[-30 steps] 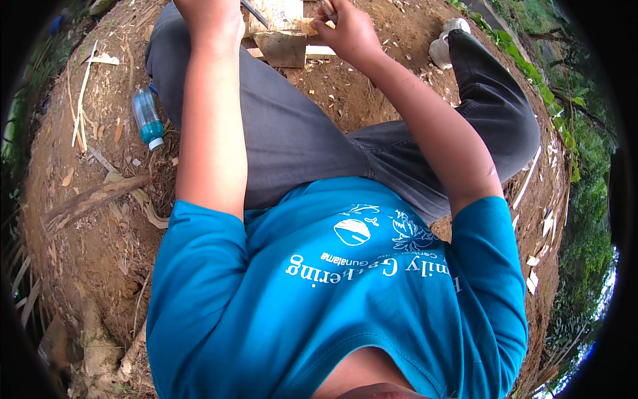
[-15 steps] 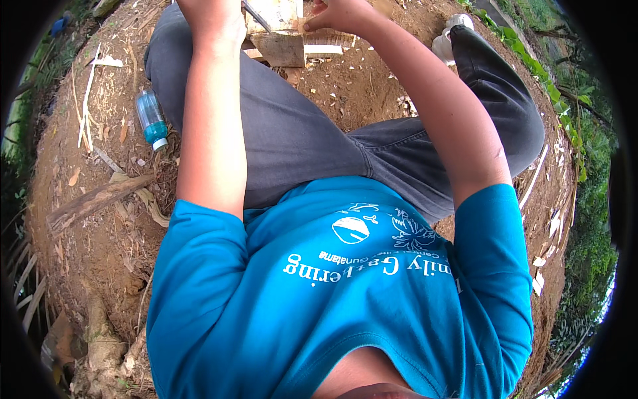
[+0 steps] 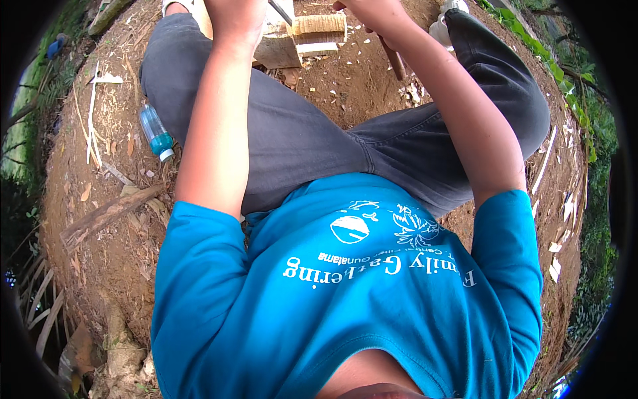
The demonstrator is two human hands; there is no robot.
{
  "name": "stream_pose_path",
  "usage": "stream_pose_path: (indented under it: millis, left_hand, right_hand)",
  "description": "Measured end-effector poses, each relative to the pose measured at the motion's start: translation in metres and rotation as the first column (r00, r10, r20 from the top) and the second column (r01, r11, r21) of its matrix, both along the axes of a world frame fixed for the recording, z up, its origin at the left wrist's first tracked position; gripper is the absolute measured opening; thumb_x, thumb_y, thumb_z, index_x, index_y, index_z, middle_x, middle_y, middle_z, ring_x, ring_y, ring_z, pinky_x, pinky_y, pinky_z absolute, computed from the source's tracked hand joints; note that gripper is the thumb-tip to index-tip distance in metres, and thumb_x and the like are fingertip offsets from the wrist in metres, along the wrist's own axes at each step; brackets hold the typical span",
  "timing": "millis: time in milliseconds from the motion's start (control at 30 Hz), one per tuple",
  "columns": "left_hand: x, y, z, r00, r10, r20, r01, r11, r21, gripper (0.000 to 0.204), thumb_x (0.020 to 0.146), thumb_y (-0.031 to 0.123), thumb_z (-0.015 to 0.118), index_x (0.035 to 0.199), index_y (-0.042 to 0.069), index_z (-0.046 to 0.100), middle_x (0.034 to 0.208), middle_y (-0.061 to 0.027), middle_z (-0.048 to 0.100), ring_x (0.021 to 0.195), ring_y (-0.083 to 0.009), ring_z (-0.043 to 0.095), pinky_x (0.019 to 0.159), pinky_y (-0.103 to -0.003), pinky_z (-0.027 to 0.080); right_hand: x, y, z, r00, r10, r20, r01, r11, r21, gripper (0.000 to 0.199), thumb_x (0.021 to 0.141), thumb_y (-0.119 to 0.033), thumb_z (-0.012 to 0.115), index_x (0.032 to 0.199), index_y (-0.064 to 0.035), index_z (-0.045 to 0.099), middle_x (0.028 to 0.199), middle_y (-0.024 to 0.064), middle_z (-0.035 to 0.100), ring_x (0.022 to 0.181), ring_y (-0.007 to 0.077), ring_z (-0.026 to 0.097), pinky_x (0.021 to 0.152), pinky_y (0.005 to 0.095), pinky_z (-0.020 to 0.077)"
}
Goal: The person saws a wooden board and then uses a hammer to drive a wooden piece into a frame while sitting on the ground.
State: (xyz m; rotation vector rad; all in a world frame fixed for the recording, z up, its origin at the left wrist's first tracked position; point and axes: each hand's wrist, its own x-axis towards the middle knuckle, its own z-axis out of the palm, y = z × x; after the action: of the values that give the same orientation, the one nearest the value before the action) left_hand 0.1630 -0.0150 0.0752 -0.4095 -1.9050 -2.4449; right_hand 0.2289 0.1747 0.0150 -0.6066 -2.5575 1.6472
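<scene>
Wooden block [image 3: 279, 52] sits just beyond the person's grey trousers [image 3: 292, 126], with 1 ribbed, pale wooden piece [image 3: 320, 28] at its right. Left hand [image 3: 236, 14] is near the block, cut by the top edge; a dark rod [image 3: 280, 12] slants down beside it, and I cannot tell whether the fingers clamp on it. Right hand [image 3: 375, 14] is well apart from the left; 1 brown stick [image 3: 393, 60] juts below it, but its grip is likewise unclear. A bottle [image 3: 156, 133] lies on the dirt [image 3: 119, 159].

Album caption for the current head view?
Left hand and right hand near a pale, ridged wooden block over brown soil.
</scene>
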Motion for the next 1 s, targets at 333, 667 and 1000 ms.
stream_pose_path:
  millis: [333,667,1000]
  left_hand:
    - [-0.025,0.040,-0.010,0.915,-0.370,-0.161,0.318,0.907,-0.277,0.031,0.103,0.034,0.068,0.091,0.006,0.060,0.074,0.0036,0.056,0.066,-0.0068,0.051,0.059,-0.026,0.041]
    - [-0.032,0.050,-0.025,0.896,-0.375,-0.236,0.260,0.876,-0.405,0.033,0.103,0.034,0.068,0.102,0.002,0.059,0.085,-0.0036,0.064,0.080,-0.0135,0.061,0.073,-0.031,0.050]
    - [-0.033,0.055,-0.022,0.890,-0.372,-0.264,0.209,0.848,-0.488,0.035,0.103,0.036,0.066,0.102,0.002,0.059,0.077,-0.0029,0.060,0.075,-0.0149,0.060,0.069,-0.034,0.049]
  right_hand:
    - [0.073,0.015,0.114,0.990,-0.053,0.129,0.089,0.952,-0.294,0.017,0.107,-0.026,0.056,0.107,-0.0096,0.060,0.073,-0.0052,0.049,0.054,0.0036,0.040,0.045,0.0220,0.0310]
    - [0.095,0.026,0.122,0.981,-0.170,0.093,0.194,0.846,-0.496,0.020,0.108,-0.020,0.053,0.120,-0.0042,0.058,0.076,-0.0035,0.048,0.052,0.0042,0.038,0.043,0.0219,0.0307]
    - [0.103,0.061,0.082,0.972,-0.234,0.025,0.162,0.589,-0.792,0.019,0.108,-0.019,0.051,0.119,-0.0036,0.056,0.076,-0.0029,0.046,0.051,0.0050,0.038,0.043,0.0229,0.0298]
